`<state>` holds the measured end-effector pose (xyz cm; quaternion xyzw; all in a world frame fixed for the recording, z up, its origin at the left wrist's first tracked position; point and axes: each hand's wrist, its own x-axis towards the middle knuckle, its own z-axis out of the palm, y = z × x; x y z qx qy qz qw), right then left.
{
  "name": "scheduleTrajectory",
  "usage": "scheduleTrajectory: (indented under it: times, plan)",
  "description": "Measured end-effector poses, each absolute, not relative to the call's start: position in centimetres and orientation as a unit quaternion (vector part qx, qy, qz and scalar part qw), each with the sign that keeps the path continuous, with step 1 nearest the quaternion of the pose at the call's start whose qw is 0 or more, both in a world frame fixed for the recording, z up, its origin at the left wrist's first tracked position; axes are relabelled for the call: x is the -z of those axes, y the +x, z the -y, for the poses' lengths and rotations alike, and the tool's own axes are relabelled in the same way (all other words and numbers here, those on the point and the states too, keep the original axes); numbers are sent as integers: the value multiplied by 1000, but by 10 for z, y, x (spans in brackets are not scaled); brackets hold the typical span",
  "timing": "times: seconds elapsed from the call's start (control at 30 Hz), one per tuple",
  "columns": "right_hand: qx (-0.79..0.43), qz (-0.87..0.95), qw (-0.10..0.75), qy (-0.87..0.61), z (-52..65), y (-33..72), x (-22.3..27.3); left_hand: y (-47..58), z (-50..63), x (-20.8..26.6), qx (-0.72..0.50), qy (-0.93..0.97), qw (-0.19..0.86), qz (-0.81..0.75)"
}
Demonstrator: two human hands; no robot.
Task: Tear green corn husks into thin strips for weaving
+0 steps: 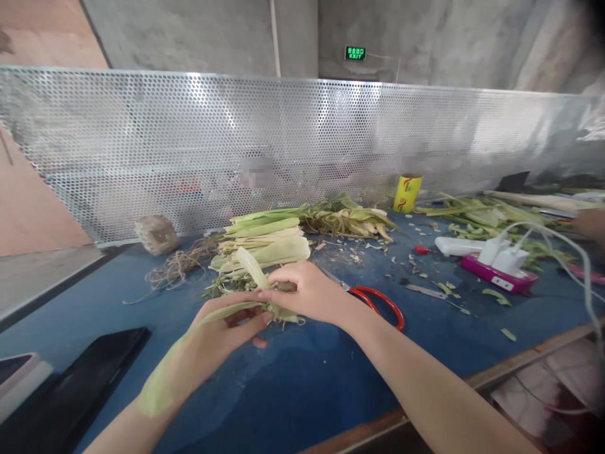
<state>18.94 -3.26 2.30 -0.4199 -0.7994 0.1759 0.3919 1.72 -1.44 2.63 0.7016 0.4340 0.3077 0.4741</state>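
My left hand [229, 325] and my right hand [307, 293] meet over the blue table, pinching pale green corn husk [254, 268] between their fingertips. One strip sticks up between the hands. Another long strip runs back over my left hand and onto the wrist and forearm. Ragged husk ends show below the right fingers; the exact grip is partly hidden. Just beyond the hands lies a layered pile of corn husks [269, 243]. Red-handled scissors [385, 302] rest beside my right wrist, partly covered by it.
Tangled twine [177, 268] and a stone-like block [157, 234] lie left. Phones [89, 378] sit near left. At right are a yellow roll [407, 193], a purple power strip [498, 274] with cables, and scattered scraps. A perforated metal screen [293, 139] stands behind; another person's hand [590, 224] shows at far right.
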Motion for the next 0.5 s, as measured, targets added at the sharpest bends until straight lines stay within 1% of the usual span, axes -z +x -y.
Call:
scheduleTrajectory:
  times: [0.1,0.23,0.4,0.5]
  plan:
    - [-224,762,399,-458,34,189,-23,16,15,-27,-322,699,466,-437]
    - [-242,721,416,-500,33,189,-21,18,15,-27,-370,651,490,-445]
    - [-204,697,427,-539,32,188,-20,21,14,-25,-375,614,536,-442]
    - [-165,705,420,-547,32,186,-20,22,14,-25,-373,615,537,-440]
